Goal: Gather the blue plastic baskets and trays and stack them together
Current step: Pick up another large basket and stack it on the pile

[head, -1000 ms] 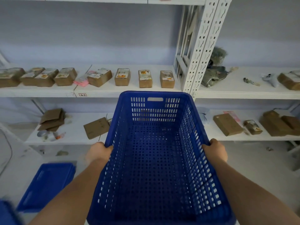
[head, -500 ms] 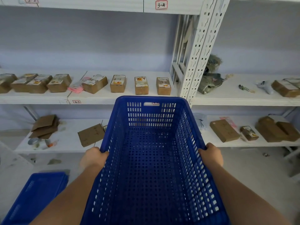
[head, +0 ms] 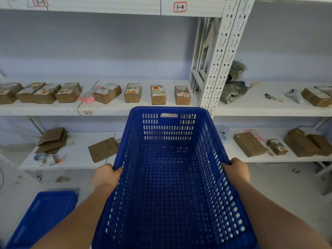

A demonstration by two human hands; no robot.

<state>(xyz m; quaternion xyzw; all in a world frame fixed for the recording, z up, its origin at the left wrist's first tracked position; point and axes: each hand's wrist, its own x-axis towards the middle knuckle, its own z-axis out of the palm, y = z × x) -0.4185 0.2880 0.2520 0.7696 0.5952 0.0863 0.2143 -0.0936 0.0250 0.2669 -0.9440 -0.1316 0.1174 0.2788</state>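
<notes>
Both hands carry a deep blue perforated basket (head: pixel 167 177) in front of the body, facing a white shelving unit (head: pixel 222 56). The left hand (head: pixel 106 177) grips the basket's left rim, its fingers (head: pixel 117 170) curled shut over the edge; the right hand (head: pixel 236 170) is closed in the same way on the right rim, directly opposite. The basket is empty, held level off the floor, with its far end wall and handle slot pointing at the shelves.

Compared with a second ago, the view has tipped upward: the shelf labels "3-3" (head: pixel 39 1) and "3-4" (head: pixel 180 7) on the top shelf edge now show in full, where earlier only a sliver of one was visible. The middle shelf with its row of brown parcels (head: pixel 158 95) sits lower in the frame, and the basket's far rim now lies below that shelf edge rather than overlapping it. The grip of both hands has not changed.

At the lower left, a stack of blue trays (head: pixel 43 216) lies on the floor (head: pixel 287 191), well apart from the basket and left of the left forearm; it appears further right and nearer than before. On the lower shelf, flat cardboard pieces (head: pixel 103 150) lie to the left of the basket and a brown box (head: pixel 249 144) to the right.
</notes>
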